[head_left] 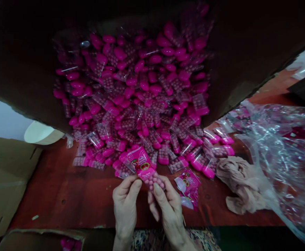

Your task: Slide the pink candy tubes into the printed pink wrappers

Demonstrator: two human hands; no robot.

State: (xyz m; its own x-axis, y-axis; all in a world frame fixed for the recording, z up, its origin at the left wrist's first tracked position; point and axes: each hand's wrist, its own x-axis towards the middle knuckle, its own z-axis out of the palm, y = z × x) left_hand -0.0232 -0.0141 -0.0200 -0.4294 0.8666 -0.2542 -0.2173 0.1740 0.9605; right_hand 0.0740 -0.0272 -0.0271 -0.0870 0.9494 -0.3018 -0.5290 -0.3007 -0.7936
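Observation:
Between my hands is a small clear container of pink balls (154, 182), tilted, with a printed pink label sleeve (141, 162) over its upper end. My right hand (169, 207) grips the lower end of the container, thumb in front of the balls. My left hand (126, 200) pinches the lower left edge of the sleeve between thumb and bent index finger. To the right of my right hand lie several loose pink label sleeves (188, 184) on the red-brown table (81, 198). Just beyond my hands spreads a large heap of similar pink-capped containers (142, 101).
A big dark cardboard box (236, 62), tipped open, surrounds the heap. To the right are a crumpled beige cloth (240, 184) and a clear plastic bag (285, 157). A pale round bowl-like object (41, 134) and a cardboard box (6, 181) stand left. Another open box (40, 240) sits below the table's edge.

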